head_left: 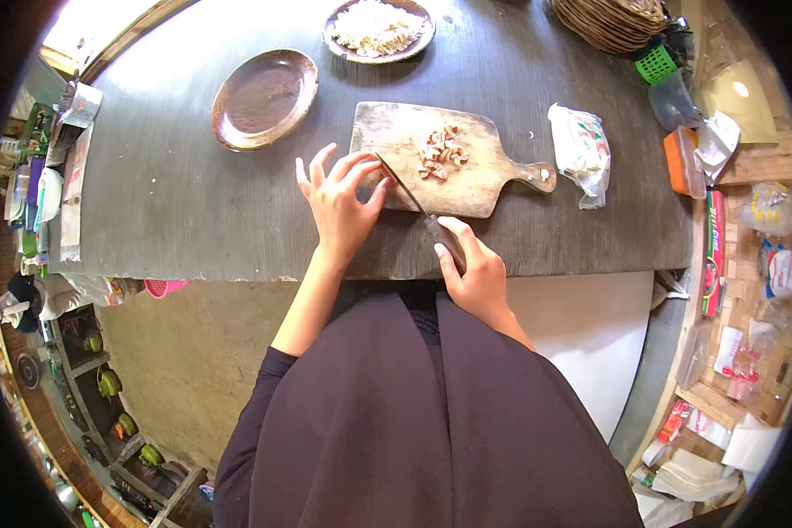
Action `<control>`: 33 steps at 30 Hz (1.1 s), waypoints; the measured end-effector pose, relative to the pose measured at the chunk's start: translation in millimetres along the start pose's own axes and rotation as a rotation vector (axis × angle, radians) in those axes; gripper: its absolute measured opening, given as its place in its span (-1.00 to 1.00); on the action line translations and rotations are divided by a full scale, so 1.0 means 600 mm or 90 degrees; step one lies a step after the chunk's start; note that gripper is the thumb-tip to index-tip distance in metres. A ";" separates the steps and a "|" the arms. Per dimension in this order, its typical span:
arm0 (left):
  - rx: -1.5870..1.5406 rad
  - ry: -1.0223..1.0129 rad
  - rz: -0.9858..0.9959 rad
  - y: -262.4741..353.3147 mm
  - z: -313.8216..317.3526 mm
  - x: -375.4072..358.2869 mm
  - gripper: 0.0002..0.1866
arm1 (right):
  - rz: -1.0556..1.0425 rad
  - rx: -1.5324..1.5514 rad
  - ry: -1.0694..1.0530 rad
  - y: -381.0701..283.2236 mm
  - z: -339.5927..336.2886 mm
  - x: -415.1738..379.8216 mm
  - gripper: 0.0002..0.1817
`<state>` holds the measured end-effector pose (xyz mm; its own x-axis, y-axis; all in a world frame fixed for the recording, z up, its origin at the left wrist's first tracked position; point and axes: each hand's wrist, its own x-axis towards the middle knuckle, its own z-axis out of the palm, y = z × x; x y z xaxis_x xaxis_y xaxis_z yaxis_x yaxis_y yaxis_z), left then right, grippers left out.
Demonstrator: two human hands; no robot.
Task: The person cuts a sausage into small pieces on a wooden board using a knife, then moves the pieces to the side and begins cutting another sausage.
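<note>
My right hand is wrapped round the dark handle of a knife, whose blade slants up and left over the lower left of a wooden cutting board. Near the blade's tip is my left hand, its fingers spread and bent above the board's left edge. The index fingertip overlaps the blade tip in this view. A small heap of chopped brownish pieces lies mid-board, right of the blade. The board's handle points right.
An oval brown plate sits at the left on the dark table. Beyond the board stands a dish of pale shredded food. A white plastic packet lies right of the board, and a woven basket is at the back right.
</note>
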<state>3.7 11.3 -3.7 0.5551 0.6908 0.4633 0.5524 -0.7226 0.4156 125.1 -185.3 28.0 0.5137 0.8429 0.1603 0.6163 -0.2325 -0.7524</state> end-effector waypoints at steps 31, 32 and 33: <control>0.003 0.014 0.005 0.003 0.001 -0.002 -0.75 | -0.055 -0.034 0.010 -0.006 -0.001 0.023 -0.59; 0.002 0.016 0.003 0.003 0.001 -0.002 -0.75 | -0.050 -0.044 0.007 -0.007 -0.001 0.023 -0.59; 0.003 0.017 0.002 0.003 0.001 -0.003 -0.75 | -0.046 -0.054 0.003 -0.007 0.000 0.023 -0.59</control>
<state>4.2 8.7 -4.2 0.5398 0.6881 0.4850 0.5537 -0.7242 0.4112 129.3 -172.5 33.3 0.4692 0.8564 0.2155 0.7002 -0.2120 -0.6817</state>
